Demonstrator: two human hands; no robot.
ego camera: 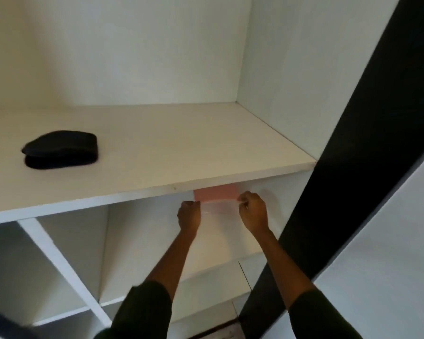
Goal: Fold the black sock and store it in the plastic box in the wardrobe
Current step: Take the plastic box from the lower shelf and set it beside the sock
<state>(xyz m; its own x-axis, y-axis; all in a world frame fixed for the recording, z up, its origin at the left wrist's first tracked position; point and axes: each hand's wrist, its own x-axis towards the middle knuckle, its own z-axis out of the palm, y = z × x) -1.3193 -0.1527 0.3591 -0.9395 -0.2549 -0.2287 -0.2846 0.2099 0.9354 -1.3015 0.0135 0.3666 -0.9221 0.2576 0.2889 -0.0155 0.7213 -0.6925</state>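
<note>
The sock [60, 150] is folded and lies on the upper shelf [171, 148] at about nine o'clock, long axis running three to nine, fold toward three. The step in hand looks like drawing out the clear plastic box [218, 211] under the shelf: left hand [189, 215] and right hand [253, 211] each pinch its front rim. Next, slide it clear, then fetch the sock.
</note>
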